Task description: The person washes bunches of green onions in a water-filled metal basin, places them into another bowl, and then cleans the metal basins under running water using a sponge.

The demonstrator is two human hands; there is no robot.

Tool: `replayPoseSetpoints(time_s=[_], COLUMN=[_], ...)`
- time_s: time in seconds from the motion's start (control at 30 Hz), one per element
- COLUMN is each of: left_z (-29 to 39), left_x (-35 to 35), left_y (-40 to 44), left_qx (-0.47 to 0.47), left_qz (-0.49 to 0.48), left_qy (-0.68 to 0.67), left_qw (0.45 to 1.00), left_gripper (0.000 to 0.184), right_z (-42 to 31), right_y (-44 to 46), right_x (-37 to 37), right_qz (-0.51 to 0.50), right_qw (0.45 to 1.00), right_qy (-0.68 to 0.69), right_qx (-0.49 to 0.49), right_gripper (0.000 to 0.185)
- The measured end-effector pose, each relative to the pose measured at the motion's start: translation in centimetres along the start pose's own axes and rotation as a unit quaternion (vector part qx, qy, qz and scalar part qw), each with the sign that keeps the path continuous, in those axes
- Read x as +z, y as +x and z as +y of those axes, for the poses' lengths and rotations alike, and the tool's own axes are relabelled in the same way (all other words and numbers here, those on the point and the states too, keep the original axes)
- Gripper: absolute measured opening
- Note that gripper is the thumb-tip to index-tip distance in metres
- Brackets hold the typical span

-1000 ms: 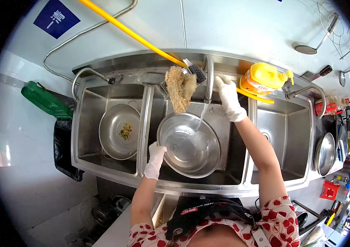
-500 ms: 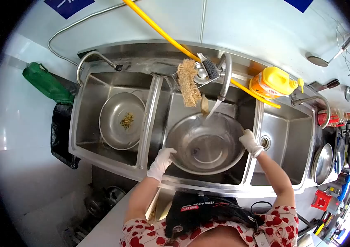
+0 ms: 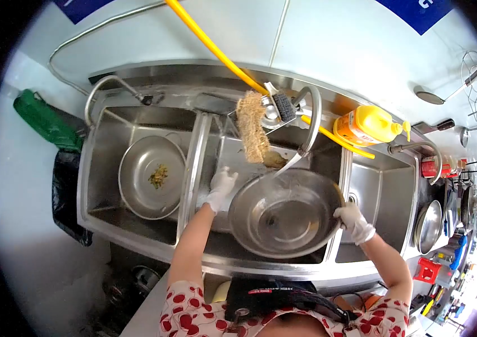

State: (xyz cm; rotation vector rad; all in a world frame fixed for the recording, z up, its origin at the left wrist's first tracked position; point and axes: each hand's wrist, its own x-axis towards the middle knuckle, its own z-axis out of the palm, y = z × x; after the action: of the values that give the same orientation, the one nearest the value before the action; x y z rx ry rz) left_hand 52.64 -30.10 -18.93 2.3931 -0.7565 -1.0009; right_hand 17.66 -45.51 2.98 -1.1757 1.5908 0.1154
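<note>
A wide stainless steel basin (image 3: 289, 241) lies in the middle sink, and a stream of water from the curved faucet (image 3: 314, 112) runs to its far rim. My right hand (image 3: 353, 220), in a white glove, is closed around the basin's right rim. My left hand (image 3: 221, 188), gloved too, is off the basin, just beyond its left edge over the sink, with fingers reaching forward and nothing seen in them. A brownish piece of something (image 3: 275, 159) lies behind the basin, partly covered by a fibrous tan scrubber (image 3: 252, 126).
The left sink holds a round metal pan (image 3: 132, 185) with yellow-green scraps (image 3: 158, 176). Behind stand a dark-bristled brush (image 3: 283, 106), a yellow hose (image 3: 205, 39) and a yellow detergent jug (image 3: 367, 124). Metal dividers (image 3: 193, 168) separate the sinks; another faucet (image 3: 429, 149) arches at right.
My left hand has let go of the basin's left rim and moved forward. The basin has shifted slightly right and toward me, my right hand still on its rim. The view has shifted a little.
</note>
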Motion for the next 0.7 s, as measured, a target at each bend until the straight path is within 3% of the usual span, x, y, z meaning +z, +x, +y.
replayPoseSetpoints(time_s=[0.07,0.13,0.17,0.2,0.3,0.33,0.4,0.47,0.63,0.7], left_z=[4.0,5.4,4.0,2.9,6.4,9.4,6.1,5.8,2.9,0.6], left_x=[1.9,7.5,11.8,15.3,16.2,12.8,16.5,16.0,10.5,9.4], left_y=[1.0,4.3,7.8,10.6,10.7,8.5,11.5,11.4,6.7,6.0], left_qx=[0.088,0.097,0.207,0.305,0.312,0.323,0.311,0.272,0.164,0.118], left_qz=[-0.070,-0.059,-0.032,-0.002,-0.030,-0.067,-0.085,-0.096,0.047,0.027], left_qy=[0.006,-0.209,0.017,0.243,0.334,0.424,0.375,0.379,0.082,0.104], left_qw=[0.994,0.971,0.978,0.921,0.889,0.843,0.869,0.879,0.982,0.987], left_gripper=[0.057,0.055,0.055,0.055,0.055,0.055,0.053,0.047,0.038,0.031], right_z=[1.0,1.6,1.2,1.3,3.0,2.0,1.2,0.9,-1.0,-3.2], right_y=[-1.5,-2.3,-3.2,-3.2,-3.0,-3.6,-4.2,-4.0,-4.2,-4.8], right_x=[0.6,0.3,0.8,0.2,-0.5,-0.6,-0.4,-0.4,-0.6,-0.5], right_qz=[0.006,-0.020,-0.008,-0.017,-0.012,-0.010,0.000,0.011,0.023,0.033], right_qw=[0.999,0.998,0.996,0.996,0.991,0.996,0.995,0.996,0.997,0.998], right_qy=[0.049,0.061,0.093,0.081,0.125,0.080,0.087,0.086,0.070,0.032], right_qx=[0.015,0.022,0.000,0.043,0.052,0.046,0.037,0.028,-0.018,-0.042], right_gripper=[0.010,0.017,0.018,0.018,0.021,0.021,0.020,0.020,0.020,0.024])
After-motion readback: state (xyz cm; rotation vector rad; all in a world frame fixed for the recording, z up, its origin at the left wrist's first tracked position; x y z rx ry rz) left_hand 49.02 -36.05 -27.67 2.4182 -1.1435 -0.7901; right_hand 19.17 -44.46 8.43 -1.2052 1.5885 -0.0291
